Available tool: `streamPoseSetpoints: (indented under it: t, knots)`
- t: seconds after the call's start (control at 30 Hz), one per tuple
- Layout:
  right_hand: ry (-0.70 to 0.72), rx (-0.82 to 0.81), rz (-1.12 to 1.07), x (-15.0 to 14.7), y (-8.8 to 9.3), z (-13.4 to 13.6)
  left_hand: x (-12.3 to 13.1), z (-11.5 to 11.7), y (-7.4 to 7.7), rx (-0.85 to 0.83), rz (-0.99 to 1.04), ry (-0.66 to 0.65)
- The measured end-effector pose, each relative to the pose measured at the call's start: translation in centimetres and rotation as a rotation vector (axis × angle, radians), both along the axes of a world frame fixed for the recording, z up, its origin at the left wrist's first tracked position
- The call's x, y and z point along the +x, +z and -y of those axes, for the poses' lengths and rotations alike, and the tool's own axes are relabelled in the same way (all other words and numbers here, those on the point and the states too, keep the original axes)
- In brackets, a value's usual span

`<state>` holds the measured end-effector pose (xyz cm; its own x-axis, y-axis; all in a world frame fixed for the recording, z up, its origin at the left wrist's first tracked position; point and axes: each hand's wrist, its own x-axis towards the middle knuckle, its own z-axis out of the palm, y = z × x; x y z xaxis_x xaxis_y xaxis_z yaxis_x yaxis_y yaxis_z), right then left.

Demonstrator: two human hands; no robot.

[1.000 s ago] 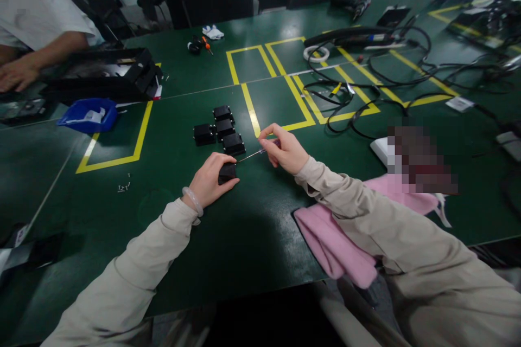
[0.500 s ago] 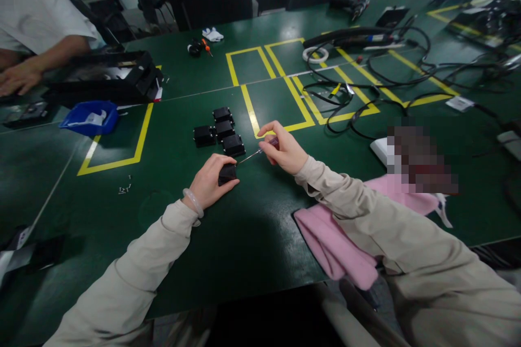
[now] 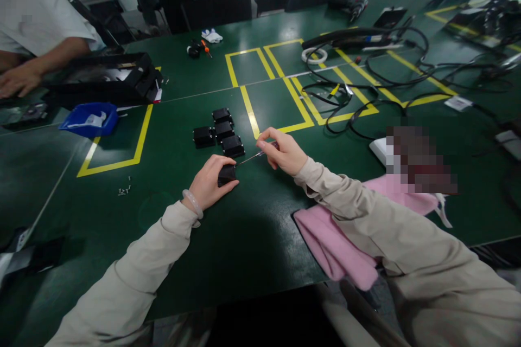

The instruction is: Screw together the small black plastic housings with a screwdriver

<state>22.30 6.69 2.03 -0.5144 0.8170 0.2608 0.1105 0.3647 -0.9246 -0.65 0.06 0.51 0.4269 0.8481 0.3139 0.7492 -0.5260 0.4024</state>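
My left hand point(image 3: 209, 181) is wrapped round a small black box point(image 3: 227, 174) that rests on the green table point(image 3: 252, 238). My right hand point(image 3: 283, 150) pinches a thin screwdriver point(image 3: 254, 156) with a reddish handle, and its metal tip meets the side of that box. Several more black boxes point(image 3: 222, 131) lie in a cluster just beyond my hands. A pale bracelet sits on my left wrist.
A pink cloth point(image 3: 345, 238) lies under my right forearm. Loose screws point(image 3: 124, 190) lie to the left, a blue tray point(image 3: 88, 118) and a black case point(image 3: 106, 77) farther back. Tangled black cables point(image 3: 366, 81) cover the right. Another person's hand point(image 3: 16, 80) rests at far left.
My right hand has turned slightly on the screwdriver, fingers shifting round its handle. My left hand and the box stay put.
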Motion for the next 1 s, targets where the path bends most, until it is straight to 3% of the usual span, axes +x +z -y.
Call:
streamPoseSetpoints:
  t: [1.0]
  knots:
    - [-0.034,-0.025,-0.011,-0.08,-0.02,0.21,0.0,-0.02,-0.06,-0.011,0.002,0.001]
